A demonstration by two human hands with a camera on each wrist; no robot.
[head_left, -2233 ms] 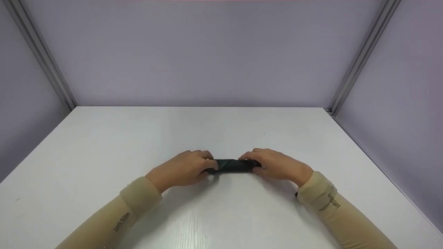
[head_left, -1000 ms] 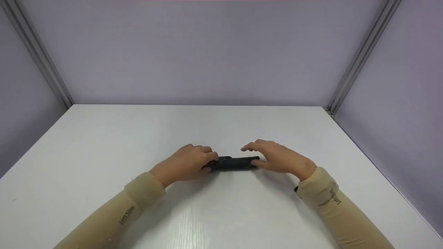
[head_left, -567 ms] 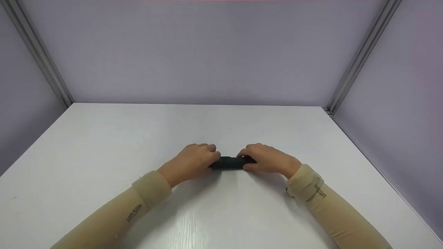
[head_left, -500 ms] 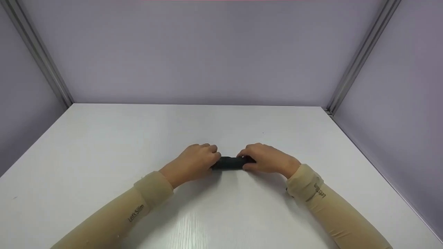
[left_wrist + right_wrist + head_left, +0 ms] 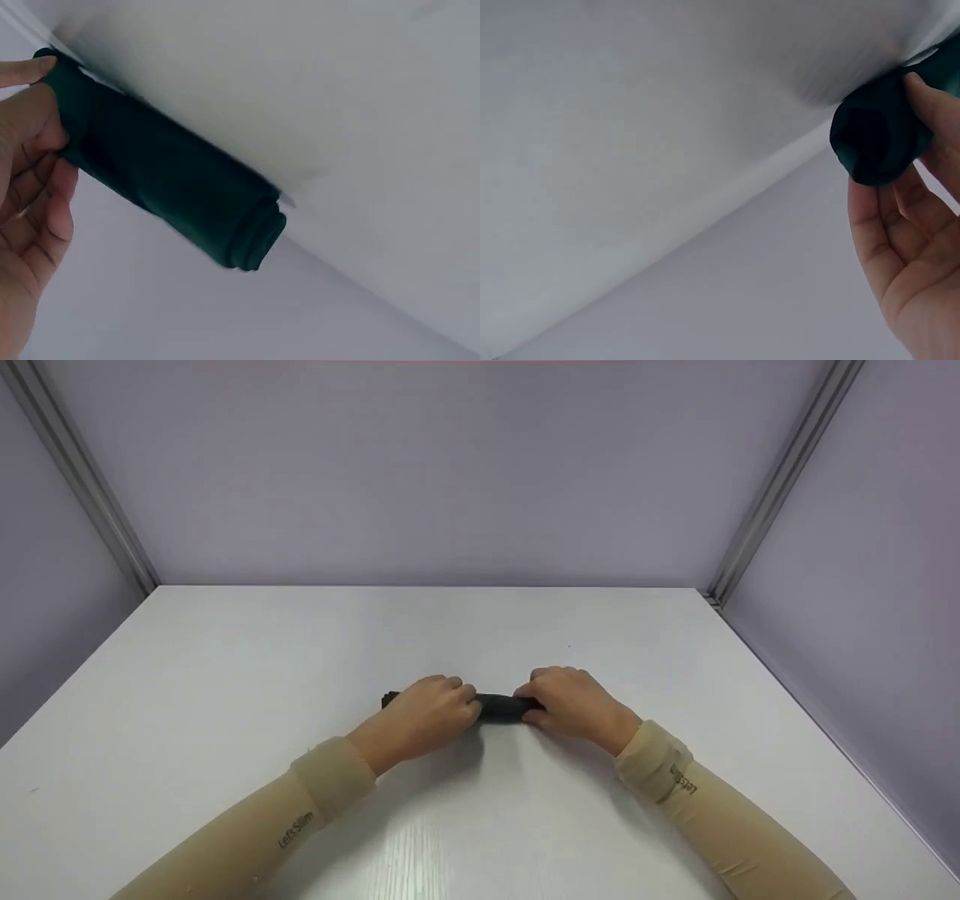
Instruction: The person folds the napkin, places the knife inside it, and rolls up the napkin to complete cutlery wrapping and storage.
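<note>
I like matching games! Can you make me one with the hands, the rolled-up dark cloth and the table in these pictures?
Things:
1. left hand
2. right hand
3. dark rolled cloth
4. white table

Descriptions:
A. lies rolled up between both hands
B. holds the roll's right end
C. carries everything on its top
D. holds the roll's left end

Pairs: 1-D, 2-B, 3-A, 4-C

A white tabletop with a faint wood grain fills the scene. Pale lilac walls rise from its far, left and right edges, with grey metal rails standing at both far corners.
</note>
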